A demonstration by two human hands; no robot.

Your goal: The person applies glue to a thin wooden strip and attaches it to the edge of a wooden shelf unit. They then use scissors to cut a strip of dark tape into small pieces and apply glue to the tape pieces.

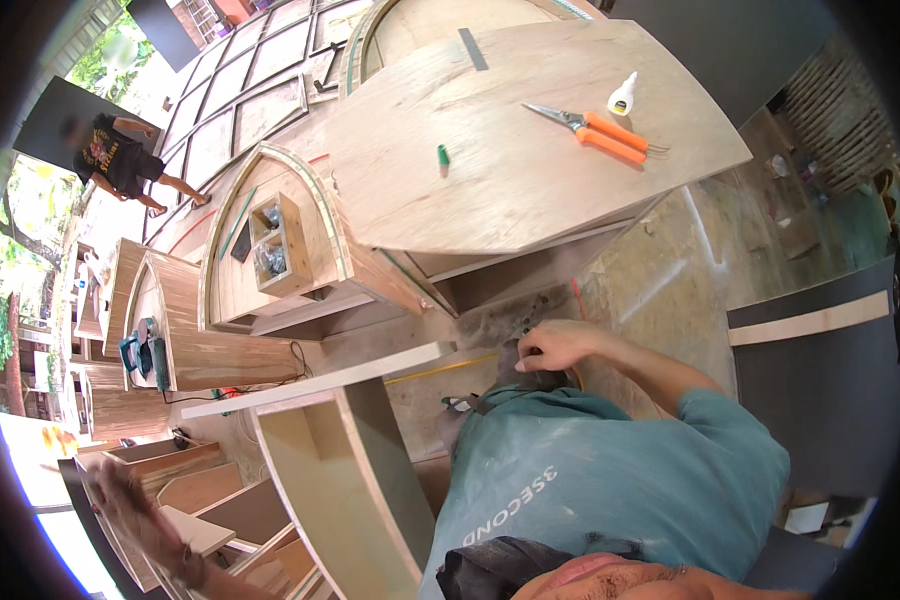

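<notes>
My right hand (pixel 554 346) is held in front of my body, its fingers curled together in a pinch. Whatever they might hold is too small or hidden to make out. Far out at the lower left is my left hand (pixel 125 500), smeared by motion so its fingers do not read clearly. It is over open wooden boxes (pixel 260 510). Between my hands stands a pale cabinet carcass (pixel 315 450), with a long white-edged board (pixel 320 381) across its top end. Neither hand visibly touches it.
Ahead, a plywood-topped piece (pixel 400 170) carries orange-handled snips (pixel 595 135), a white glue bottle (pixel 622 95), a green cap (pixel 443 157) and a metal strip (pixel 473 50). An arched cabinet bears a wooden tray (pixel 288 265). A power tool (pixel 145 355) sits farther left. Another person (pixel 120 155) stands beyond.
</notes>
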